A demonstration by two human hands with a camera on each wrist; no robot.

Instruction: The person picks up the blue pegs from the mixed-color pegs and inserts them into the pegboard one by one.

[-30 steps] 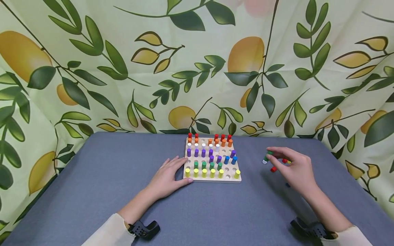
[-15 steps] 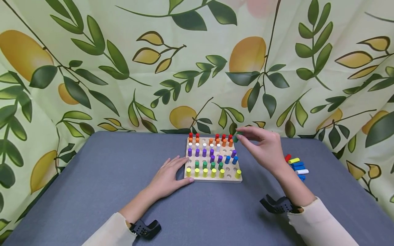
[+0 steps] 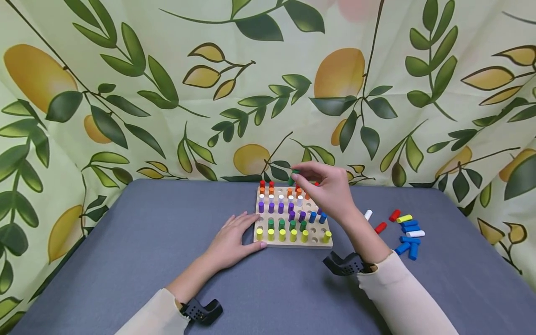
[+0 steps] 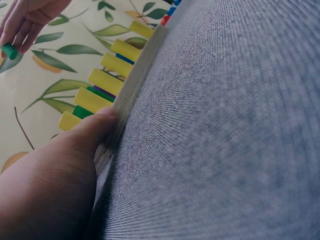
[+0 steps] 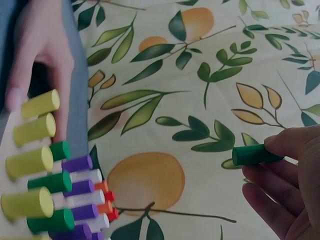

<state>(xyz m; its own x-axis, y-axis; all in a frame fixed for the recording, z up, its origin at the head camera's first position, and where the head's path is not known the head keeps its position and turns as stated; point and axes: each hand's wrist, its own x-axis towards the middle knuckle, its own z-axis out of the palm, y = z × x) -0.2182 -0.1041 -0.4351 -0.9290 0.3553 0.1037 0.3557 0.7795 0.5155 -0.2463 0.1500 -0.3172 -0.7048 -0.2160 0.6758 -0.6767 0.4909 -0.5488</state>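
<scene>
My right hand [image 3: 328, 188] pinches a green peg [image 3: 294, 177] between thumb and fingertips, above the far side of a wooden pegboard [image 3: 320, 244]. In the right wrist view this peg [image 5: 256, 155] sticks out sideways from the fingertips. The left hand [image 3: 230, 239] rests at the board's left front corner, its thumb [image 4: 102, 116] against the front edge and its fingers extended along the left side. Rows of pegs stand upright in the board: yellow pegs [image 3: 282, 235] in front, then green, purple with blue, white, orange and red. My right hand hides part of the back right rows.
On the blue-grey cloth right of the board lie loose pegs: several blue pegs [image 3: 413, 251], a yellow peg [image 3: 404, 218], red pegs [image 3: 380, 227] and white pegs [image 3: 415, 233]. A leaf-and-fruit patterned curtain [image 3: 247, 116] hangs behind the table.
My right hand has carried the green peg leftward from beside the loose pegs to above the board's far side, uncovering those pegs. The left hand stays at the board's corner.
</scene>
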